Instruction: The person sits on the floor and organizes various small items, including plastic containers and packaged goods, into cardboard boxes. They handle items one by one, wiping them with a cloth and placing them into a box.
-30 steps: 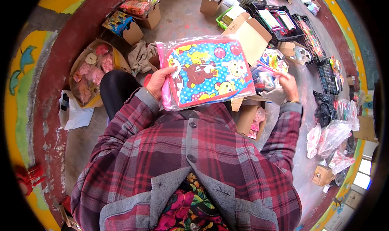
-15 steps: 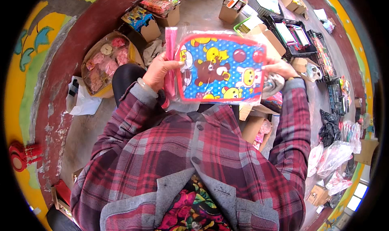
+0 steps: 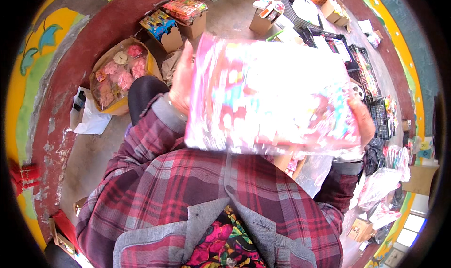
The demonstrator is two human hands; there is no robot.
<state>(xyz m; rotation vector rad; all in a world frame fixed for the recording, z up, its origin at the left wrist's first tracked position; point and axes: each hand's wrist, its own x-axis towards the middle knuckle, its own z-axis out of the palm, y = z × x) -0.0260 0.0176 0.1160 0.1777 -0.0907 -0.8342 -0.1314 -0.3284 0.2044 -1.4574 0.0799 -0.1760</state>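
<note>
A flat, cartoon-print item in clear plastic wrapping (image 3: pixel 263 94) is held up in front of my chest. Glare and motion blur wash out much of its surface, though pink, blue and brown patches show. My left hand (image 3: pixel 180 87) is at its left edge, fingers pointing upward along the side. On the opposite side, my right hand (image 3: pixel 361 120) grips the right edge, with part of its fingers hidden behind the wrapping. The item covers what lies directly behind it.
A wide box of wrapped pink pieces (image 3: pixel 123 73) is at the left, beside a white plastic bag (image 3: pixel 96 120). Cartons of colourful packets (image 3: pixel 185 14) stand farther back. Black crates (image 3: pixel 366 66) and clear plastic bags (image 3: pixel 383 188) line the right. A red wall base (image 3: pixel 66 94) curves along the left.
The wrapped item has come closer and shifted right, its printed face now glaring and blurred. My right hand has moved right and lower; the left has straightened its fingers along the edge.
</note>
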